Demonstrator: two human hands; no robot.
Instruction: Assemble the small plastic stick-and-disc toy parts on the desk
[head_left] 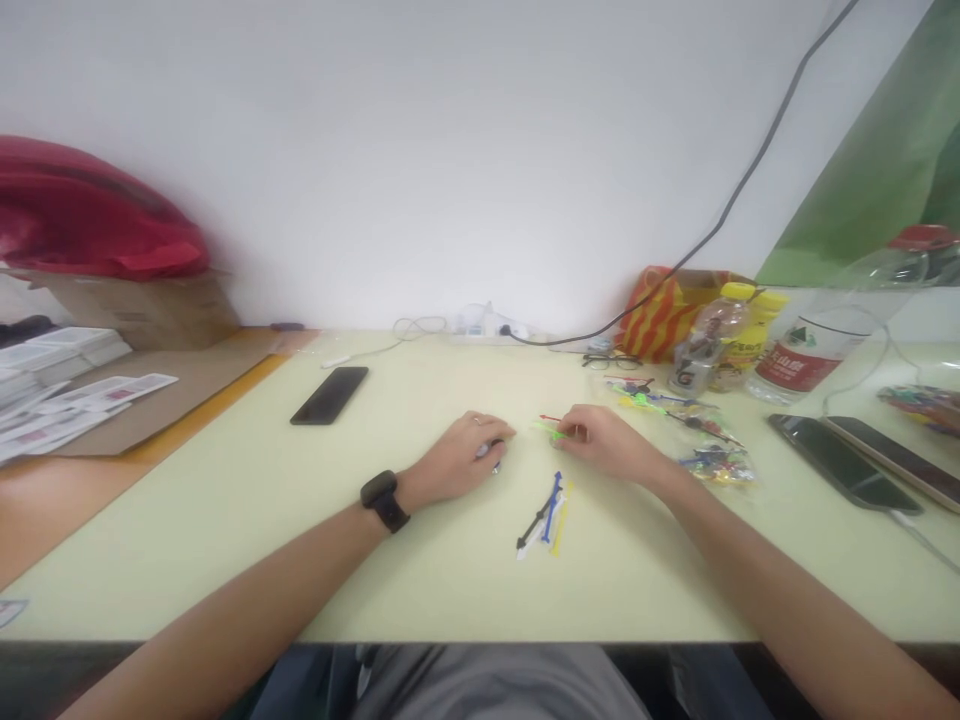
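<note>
My left hand (463, 455), with a dark watch on its wrist, rests on the table with its fingers curled. Small blue, white and dark bits show under its fingers, too little to name. Across from it, my right hand (606, 440) is closed in a pinch at a green plastic arrow (550, 431). A red arrow (551, 418) sticks out just beyond those fingertips; whether it is gripped too cannot be told. Nearer to me lie a black arrow (533, 528), a blue arrow (553, 508), a yellow arrow (562, 520) and a white one (531, 543), close together.
Clear bags of coloured pieces (716, 465) lie right of my right hand. Behind them stand bottles (810, 355) and a striped bag (652, 315). Phones (847, 465) lie far right; another phone (330, 395) is at left. Cardboard (172, 390) with printed cards is far left.
</note>
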